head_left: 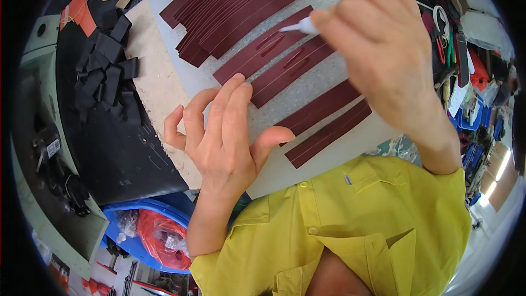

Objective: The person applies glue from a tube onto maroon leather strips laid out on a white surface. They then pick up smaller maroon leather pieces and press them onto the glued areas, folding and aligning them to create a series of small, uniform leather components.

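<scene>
My right hand [386, 49] is closed around a white squeeze bottle [306, 26] with a thin pointed nozzle. Its tip is over a dark red strip [246, 60], beside a glossy wet-looking streak. Similar streaks mark a second dark red strip [274, 82] just nearer to me. My left hand [222, 137] has its fingers spread, the fingertips resting at the left ends of these two strips. Its thumb reaches the end of a third strip [320, 107], and a fourth strip [329, 134] lies nearest me. Most of the bottle is hidden in my right hand.
A fanned stack of dark red strips [241, 11] lies at the far side of the pale board [263, 178]. Black folded pieces [109, 55] are heaped at the left. Below the table's edge stands a blue basin [123, 208] with red plastic. Tools and clutter fill the right side.
</scene>
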Motion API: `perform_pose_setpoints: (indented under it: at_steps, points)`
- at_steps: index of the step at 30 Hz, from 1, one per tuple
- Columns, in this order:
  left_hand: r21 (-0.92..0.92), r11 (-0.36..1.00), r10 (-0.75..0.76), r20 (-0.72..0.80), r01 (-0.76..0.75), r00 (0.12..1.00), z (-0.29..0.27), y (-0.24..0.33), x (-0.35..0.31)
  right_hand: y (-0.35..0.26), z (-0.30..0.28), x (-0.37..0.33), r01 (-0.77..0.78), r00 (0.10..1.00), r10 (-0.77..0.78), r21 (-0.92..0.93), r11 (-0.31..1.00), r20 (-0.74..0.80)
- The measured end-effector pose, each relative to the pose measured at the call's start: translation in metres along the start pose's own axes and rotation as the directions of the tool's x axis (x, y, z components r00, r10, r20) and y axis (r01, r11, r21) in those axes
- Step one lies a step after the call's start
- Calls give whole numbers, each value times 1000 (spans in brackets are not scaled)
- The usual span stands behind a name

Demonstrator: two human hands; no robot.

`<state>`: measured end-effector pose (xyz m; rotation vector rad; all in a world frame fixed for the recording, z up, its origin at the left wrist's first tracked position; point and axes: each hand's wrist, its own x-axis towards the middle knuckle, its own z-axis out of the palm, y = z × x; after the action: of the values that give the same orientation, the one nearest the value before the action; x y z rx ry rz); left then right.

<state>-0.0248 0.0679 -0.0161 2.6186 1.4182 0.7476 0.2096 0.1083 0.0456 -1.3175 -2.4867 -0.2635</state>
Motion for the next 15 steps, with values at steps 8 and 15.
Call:
perform_pose_setpoints:
  at_steps: [8, 15]
  points:
    - [-126, 991, 30, -180, -53, 983, 2, 0, -4, 44, 14, -29, -412, 757, 653, 777, 476, 2]
    - [-317, 945, -115, -86, 82, 990, -17, 31, -36, 78, 37, -31, -609, 711, 684, 628, 484, 162]
